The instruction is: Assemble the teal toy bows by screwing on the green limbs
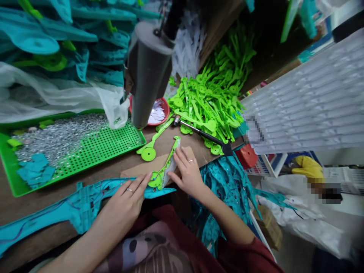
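Note:
My left hand [129, 199] lies with its fingers stretched out, fingertips touching the round end of a bright green plastic piece [157, 179]. Its thumb is hidden. My right hand [189, 172] has its thumb and fingers on a translucent plastic strip [170, 168], held against the green piece's long arm. Both parts stand over the pointed end of a long turquoise plastic shell [108, 187], which runs left along the table edge with thin wires inside. Another green piece with a round disc [148, 154] lies just beyond my hands.
A green perforated tray [93, 151] of small metal parts is at left. A grey cylindrical tool [150, 72] hangs above. A hammer [201, 132] lies before a green pile [204, 102]. A red basket [166, 108] holds white pieces. Turquoise parts [224, 193] hang at right.

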Action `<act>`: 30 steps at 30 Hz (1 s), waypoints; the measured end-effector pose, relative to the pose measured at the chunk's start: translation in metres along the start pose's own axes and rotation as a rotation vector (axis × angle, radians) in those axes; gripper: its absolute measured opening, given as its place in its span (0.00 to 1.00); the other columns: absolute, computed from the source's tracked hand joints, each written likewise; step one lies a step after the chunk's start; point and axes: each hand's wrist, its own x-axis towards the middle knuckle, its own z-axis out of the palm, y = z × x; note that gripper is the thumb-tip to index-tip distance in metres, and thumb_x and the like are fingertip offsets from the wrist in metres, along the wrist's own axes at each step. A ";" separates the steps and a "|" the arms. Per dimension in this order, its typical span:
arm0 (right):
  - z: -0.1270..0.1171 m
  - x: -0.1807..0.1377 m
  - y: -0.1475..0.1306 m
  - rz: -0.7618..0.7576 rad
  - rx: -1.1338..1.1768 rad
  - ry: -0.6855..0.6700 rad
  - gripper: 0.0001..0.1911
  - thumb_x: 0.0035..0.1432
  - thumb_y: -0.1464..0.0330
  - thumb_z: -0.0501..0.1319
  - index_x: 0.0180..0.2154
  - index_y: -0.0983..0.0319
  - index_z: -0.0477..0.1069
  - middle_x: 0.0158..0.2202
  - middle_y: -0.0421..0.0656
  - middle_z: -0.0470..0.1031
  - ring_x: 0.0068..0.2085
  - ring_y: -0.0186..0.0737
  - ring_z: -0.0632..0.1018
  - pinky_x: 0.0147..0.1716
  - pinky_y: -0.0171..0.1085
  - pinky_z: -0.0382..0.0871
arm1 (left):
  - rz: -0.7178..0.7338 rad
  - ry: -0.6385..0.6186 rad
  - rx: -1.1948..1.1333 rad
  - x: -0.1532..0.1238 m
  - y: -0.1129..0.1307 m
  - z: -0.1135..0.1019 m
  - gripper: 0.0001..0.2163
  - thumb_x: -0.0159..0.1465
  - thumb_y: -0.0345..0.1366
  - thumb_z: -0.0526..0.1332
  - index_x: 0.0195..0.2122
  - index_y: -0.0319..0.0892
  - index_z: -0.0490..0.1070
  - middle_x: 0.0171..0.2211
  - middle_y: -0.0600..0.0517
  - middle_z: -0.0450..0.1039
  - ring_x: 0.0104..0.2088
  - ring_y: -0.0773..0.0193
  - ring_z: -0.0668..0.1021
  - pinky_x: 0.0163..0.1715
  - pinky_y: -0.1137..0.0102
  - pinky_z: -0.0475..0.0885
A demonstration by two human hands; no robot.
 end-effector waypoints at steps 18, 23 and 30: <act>-0.062 0.102 0.018 -0.879 -0.510 -0.030 0.15 0.72 0.74 0.46 0.42 0.61 0.71 0.45 0.49 0.76 0.39 0.39 0.76 0.33 0.39 0.68 | -0.083 0.046 0.011 -0.013 0.004 0.004 0.24 0.61 0.22 0.48 0.50 0.36 0.80 0.65 0.44 0.68 0.61 0.53 0.72 0.53 0.59 0.69; -0.082 0.038 0.055 -0.723 -0.467 0.202 0.11 0.71 0.74 0.48 0.47 0.64 0.68 0.49 0.54 0.77 0.43 0.41 0.77 0.37 0.39 0.74 | -0.070 0.037 -0.059 -0.017 -0.003 0.010 0.23 0.65 0.23 0.46 0.49 0.37 0.79 0.66 0.43 0.66 0.62 0.52 0.71 0.54 0.57 0.68; -0.049 0.031 0.091 -0.496 -0.737 -0.062 0.15 0.68 0.77 0.50 0.52 0.65 0.69 0.61 0.60 0.69 0.46 0.48 0.76 0.42 0.47 0.76 | 0.057 0.101 0.018 -0.017 -0.011 0.012 0.23 0.65 0.22 0.45 0.47 0.35 0.80 0.64 0.38 0.68 0.56 0.46 0.76 0.52 0.51 0.68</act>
